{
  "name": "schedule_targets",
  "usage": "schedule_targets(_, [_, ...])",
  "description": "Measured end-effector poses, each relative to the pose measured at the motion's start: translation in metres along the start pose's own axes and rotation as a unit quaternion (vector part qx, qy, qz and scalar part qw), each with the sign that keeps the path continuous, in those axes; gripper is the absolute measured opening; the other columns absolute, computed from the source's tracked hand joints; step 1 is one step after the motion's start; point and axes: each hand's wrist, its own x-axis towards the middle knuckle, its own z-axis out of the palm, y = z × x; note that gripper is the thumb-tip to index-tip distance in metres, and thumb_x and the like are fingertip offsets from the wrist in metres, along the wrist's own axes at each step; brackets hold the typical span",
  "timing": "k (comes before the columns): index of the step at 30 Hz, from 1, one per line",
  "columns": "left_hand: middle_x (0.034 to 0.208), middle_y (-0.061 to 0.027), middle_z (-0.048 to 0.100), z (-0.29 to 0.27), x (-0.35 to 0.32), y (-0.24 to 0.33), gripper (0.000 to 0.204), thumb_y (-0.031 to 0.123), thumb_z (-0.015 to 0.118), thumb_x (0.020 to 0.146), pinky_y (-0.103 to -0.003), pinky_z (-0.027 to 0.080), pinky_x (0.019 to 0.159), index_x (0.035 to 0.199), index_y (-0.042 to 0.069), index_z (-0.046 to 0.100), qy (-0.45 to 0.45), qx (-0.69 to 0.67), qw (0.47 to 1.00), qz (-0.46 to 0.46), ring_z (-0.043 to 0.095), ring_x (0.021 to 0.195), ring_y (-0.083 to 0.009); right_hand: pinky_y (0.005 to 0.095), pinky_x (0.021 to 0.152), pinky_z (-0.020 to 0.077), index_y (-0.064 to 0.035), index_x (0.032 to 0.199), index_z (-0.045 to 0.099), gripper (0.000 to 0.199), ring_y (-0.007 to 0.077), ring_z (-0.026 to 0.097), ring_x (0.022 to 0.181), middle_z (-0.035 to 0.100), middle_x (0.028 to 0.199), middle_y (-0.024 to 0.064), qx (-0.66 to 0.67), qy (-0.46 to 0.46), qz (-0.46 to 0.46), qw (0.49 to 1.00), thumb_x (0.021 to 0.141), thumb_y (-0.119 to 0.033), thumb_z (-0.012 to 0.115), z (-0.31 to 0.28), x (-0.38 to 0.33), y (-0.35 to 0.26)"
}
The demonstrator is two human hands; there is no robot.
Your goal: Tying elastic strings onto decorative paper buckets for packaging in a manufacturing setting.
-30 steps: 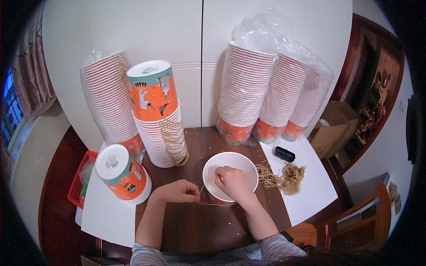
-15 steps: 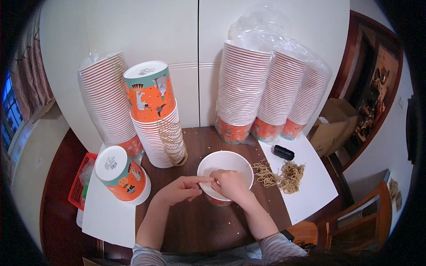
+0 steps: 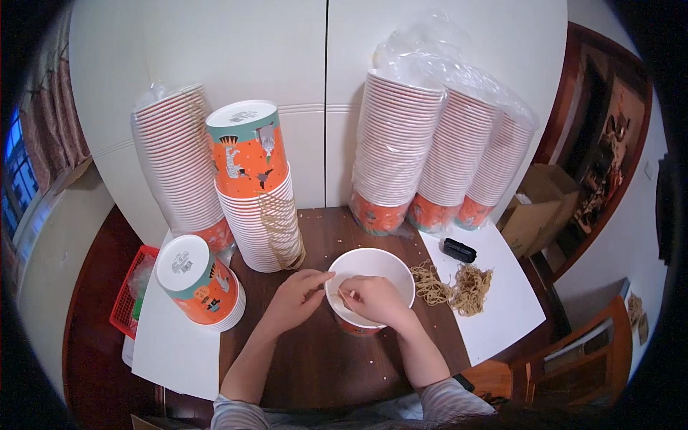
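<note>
Here, at the middle of the dark wooden table (image 3: 315, 358), an upright white paper bowl (image 3: 373, 276) with orange printed sides, mouth up, just ahead of both forearms. Round, so no long axis to speak of; only the open rim matters, facing the camera.

Left hand (image 3: 297, 301) touching the bowl's left rim, fingers stretched toward it, thumb and forefinger seemingly pinching something thin at the edge. Right hand (image 3: 376, 301) lying over the near part of the rim, fingers curled inward and closed on what looks like a thin tan rubber band (image 3: 342, 292) spanning toward the left hand. Cannot tell for sure whether the band runs round the rim or merely lies across the mouth. Both hands equally close, one on each side of the bowl, the right one overlapping it more.

Right of the bowl, near but apart, a loose heap of tan rubber bands (image 3: 459, 285), partly on the wood, partly on a white sheet (image 3: 494, 315). Beyond that heap, a small black object (image 3: 459, 250). Behind the bowl to the right, three tall sleeves of nested cups in clear plastic (image 3: 444, 150). Behind it to the left, a stack of cups (image 3: 261, 229) topped by an upturned orange bowl (image 3: 247, 150), bands hanging down its side. Further left, another wrapped sleeve (image 3: 175, 165). Left of the bowl, well apart, a short tilted stack of upturned bowls (image 3: 197, 283) on a second white sheet (image 3: 175, 351), with a red basket (image 3: 129, 294) past it.
</note>
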Motion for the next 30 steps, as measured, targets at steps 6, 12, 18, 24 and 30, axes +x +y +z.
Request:
schedule_targets(6, [0.090,-0.0089,0.060,0.009,-0.001,-0.006,0.023,0.004,0.057,0.075,-0.027,0.045,0.064,0.098,0.006,0.061,0.014,-0.028,0.999,-0.010,0.055,0.076,-0.0189,0.0290,0.058,0.0463,-0.0069,0.079,0.060,0.008,0.0197,0.060,0.061,0.061,0.070,0.0089,0.126,0.016,-0.001,0.992,0.074,-0.013,0.058,-0.002,0.001,0.003])
schedule_targets(12, [0.076,-0.0066,0.059,0.011,-0.001,0.001,0.016,0.008,0.062,0.074,-0.025,0.044,0.059,0.089,0.004,0.062,-0.005,-0.061,0.995,-0.077,0.055,0.067,-0.0153,0.0271,0.057,0.0453,-0.0056,0.081,0.060,0.010,0.0174,0.059,0.061,0.060,0.070,0.0082,0.157,0.026,-0.003,0.987,0.075,-0.012,0.058,-0.002,0.002,0.004])
schedule_targets(18, [0.070,-0.0060,0.057,0.016,0.000,0.000,0.013,0.010,0.063,0.074,-0.024,0.043,0.056,0.085,0.003,0.062,-0.014,-0.073,0.993,-0.091,0.054,0.061,-0.0127,0.0249,0.054,0.0446,-0.0036,0.082,0.058,0.011,0.0132,0.057,0.058,0.060,0.069,0.0068,0.172,0.021,-0.010,0.985,0.079,-0.014,0.054,0.000,0.001,0.006])
schedule_targets(24, [0.068,-0.0061,0.057,0.015,-0.002,-0.002,0.012,0.011,0.062,0.075,-0.023,0.043,0.054,0.082,0.002,0.062,0.000,-0.089,0.988,-0.129,0.053,0.058,-0.0105,0.0251,0.044,0.0399,-0.0078,0.106,0.041,0.023,0.0106,0.054,0.049,0.057,0.064,0.0033,0.312,-0.157,0.091,0.933,0.086,-0.016,0.048,-0.022,-0.003,-0.001])
schedule_targets(30, [0.066,-0.0029,0.057,0.013,-0.002,-0.003,0.012,0.011,0.062,0.076,-0.021,0.042,0.054,0.082,0.001,0.061,-0.004,-0.114,0.982,-0.153,0.051,0.058,-0.0061,0.0180,0.045,0.0305,-0.0090,0.109,0.044,0.028,0.0013,0.040,0.052,0.051,0.064,-0.0035,0.326,-0.063,0.000,0.943,0.083,-0.006,0.053,-0.048,-0.020,0.014])
